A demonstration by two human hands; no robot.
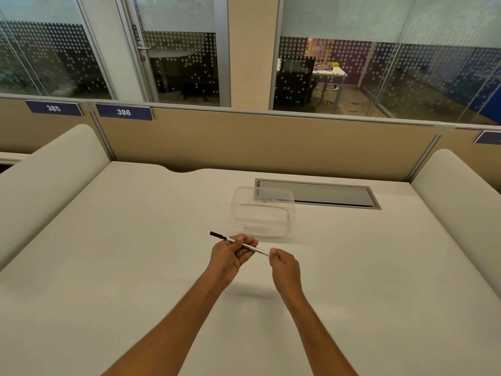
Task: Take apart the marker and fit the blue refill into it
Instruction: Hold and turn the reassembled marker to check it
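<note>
Both hands hold the marker (245, 245) above the desk (108, 253), near the middle of the view. The left hand (230, 255) has its fingers curled round the white barrel, thumb on top. The black cap end sticks out past it toward 10 o'clock. The right hand (283, 265) pinches the other end of the barrel between thumb and fingertips; that tip is hidden inside the pinch. The marker lies slanted, cap end higher in the view, from 10 o'clock down to 4 o'clock. At 1 o'clock from the hands, close by, a clear box (261, 211) sits on the desk. Behind the box, further toward 1 o'clock, a grey hatch (325, 192) is set into the desk. A tan partition (271, 142) runs along the far edge at 12 o'clock, with a plate (124, 112) reading 386.
</note>
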